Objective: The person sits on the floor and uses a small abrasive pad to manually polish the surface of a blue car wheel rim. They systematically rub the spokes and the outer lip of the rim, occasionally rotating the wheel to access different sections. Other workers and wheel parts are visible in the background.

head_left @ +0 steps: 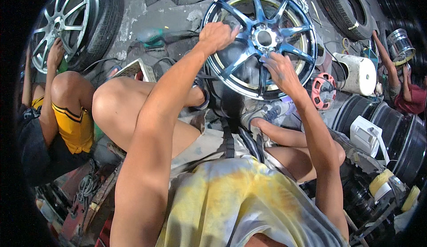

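Observation:
A blue, mirror-bright spoked wheel rim (242, 60) stands in front of me, tilted toward me. My left hand (218, 38) is closed at its left side, the fingers curled around a spoke near the outer lip. Just below the hub, my right hand (282, 73) rests against a lower spoke with its fingers bent and pressed together. Whatever those fingers may hold is hidden. Behind the blue rim, the pale edge of another round piece shows through the spokes.
At left, a person's hand (56, 53) touches a silver rim (66, 4) beside a tyre (104, 31). A green-cased power tool (151, 37) lies on the floor. To the right are a tyre (342, 9), a white container (356, 73), a red disc (324, 91) and dark barrels (396, 129).

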### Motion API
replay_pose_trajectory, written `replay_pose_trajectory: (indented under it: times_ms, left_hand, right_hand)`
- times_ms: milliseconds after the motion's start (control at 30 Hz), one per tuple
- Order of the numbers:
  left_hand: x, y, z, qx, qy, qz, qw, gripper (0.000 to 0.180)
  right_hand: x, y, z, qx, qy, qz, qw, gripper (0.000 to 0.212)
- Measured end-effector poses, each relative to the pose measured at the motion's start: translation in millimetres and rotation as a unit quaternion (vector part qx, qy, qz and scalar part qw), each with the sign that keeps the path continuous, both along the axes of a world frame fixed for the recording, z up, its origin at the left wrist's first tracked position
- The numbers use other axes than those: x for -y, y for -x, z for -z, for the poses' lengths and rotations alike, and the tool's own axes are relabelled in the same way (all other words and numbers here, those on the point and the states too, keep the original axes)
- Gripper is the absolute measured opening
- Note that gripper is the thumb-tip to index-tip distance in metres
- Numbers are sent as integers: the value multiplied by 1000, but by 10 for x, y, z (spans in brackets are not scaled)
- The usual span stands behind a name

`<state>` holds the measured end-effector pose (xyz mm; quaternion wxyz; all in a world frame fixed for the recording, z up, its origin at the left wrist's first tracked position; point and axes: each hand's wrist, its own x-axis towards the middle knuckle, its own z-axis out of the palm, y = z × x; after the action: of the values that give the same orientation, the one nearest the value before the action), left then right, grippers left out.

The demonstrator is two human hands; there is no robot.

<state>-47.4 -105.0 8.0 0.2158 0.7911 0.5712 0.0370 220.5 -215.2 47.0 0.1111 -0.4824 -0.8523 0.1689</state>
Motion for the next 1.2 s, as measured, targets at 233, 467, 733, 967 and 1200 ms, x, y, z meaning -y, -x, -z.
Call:
replay_pose_trajectory:
  times_ms: [233,467,733,967,1200]
  left_hand:
    - [-19,35,30,11,-18,6,1000,77]
    - [-22,22,-111,-23,28,23,999,74]
    - [-43,-4,-80,-21,26,29,999,74]
    - [-30,-2,-64,-23,24,16,999,74]
    - [-59,2,-47,0,-3,11,1000,76]
  right_hand:
    - [-25,87,15,15,-26,-5,1000,25]
    - [-88,204,148,-15,-36,54,998,23]
    - [-177,157,262,-35,-53,60,996,20]
    - [-168,188,137,-25,-68,28,997,23]
    - [-115,51,29,13,-67,-53,996,26]
